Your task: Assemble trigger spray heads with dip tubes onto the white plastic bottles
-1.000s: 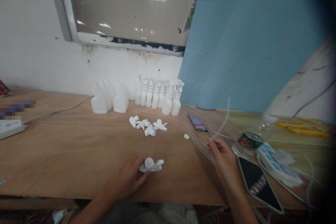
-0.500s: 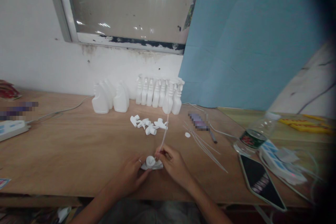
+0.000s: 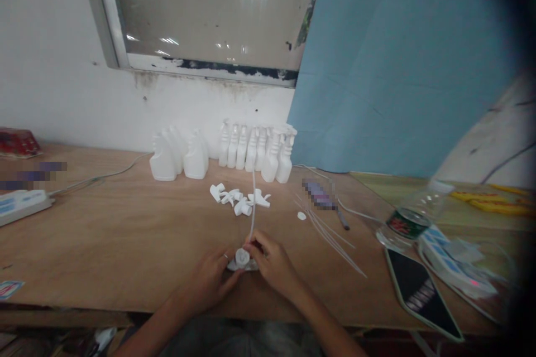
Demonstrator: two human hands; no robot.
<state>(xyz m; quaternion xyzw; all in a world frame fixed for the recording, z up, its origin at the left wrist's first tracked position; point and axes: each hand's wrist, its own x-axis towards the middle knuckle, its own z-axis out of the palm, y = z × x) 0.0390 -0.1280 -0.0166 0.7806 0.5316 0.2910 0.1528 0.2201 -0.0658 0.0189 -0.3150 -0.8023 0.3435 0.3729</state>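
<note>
Near the table's front edge, my left hand [image 3: 216, 275] grips a white trigger spray head [image 3: 242, 257] from its left side, its round collar facing up. My right hand [image 3: 267, 256] pinches a thin white dip tube [image 3: 253, 206] close to its lower end, right at the collar. The tube stands nearly upright; whether its end sits inside the collar is hidden by my fingers. Several loose spray heads [image 3: 243, 206] lie in a small heap beyond my hands. More thin tubes [image 3: 329, 234] rest on the table to the right.
Spray bottles with heads [image 3: 270, 163] stand in rows by the wall; headless bottles [image 3: 195, 159] are to their left. A white disc [image 3: 301, 216], a phone [image 3: 422, 293], a water bottle [image 3: 404, 226] and a power strip [image 3: 456, 265] lie to the right. Another power strip [image 3: 25, 205] is at far left.
The dip tube has swung from leaning right to nearly upright, its lower end moving closer over the collar with my right hand. My left hand keeps its grip on the spray head.
</note>
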